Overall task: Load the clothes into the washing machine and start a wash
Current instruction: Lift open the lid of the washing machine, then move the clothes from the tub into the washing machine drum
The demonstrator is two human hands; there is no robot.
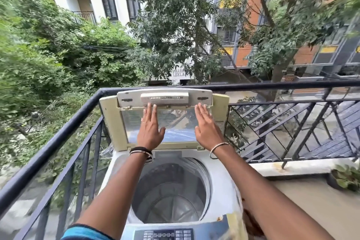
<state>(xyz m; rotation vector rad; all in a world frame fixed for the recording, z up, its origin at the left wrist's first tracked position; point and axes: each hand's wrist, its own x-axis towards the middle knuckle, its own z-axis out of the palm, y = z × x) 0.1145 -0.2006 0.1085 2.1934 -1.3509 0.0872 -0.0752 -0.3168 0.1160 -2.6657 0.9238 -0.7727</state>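
Note:
A white top-loading washing machine stands in the corner of a balcony. Its lid is folded up and stands upright against the railing. My left hand and my right hand lie flat on the lid's clear panel, fingers straight and pointing up. The steel drum below them is open and I see no clothes in it. The control panel with its buttons is at the bottom edge of the view. No clothes are in view.
A black metal railing runs along the left and behind the machine. A low ledge and a potted plant are at the right. Trees and buildings lie beyond.

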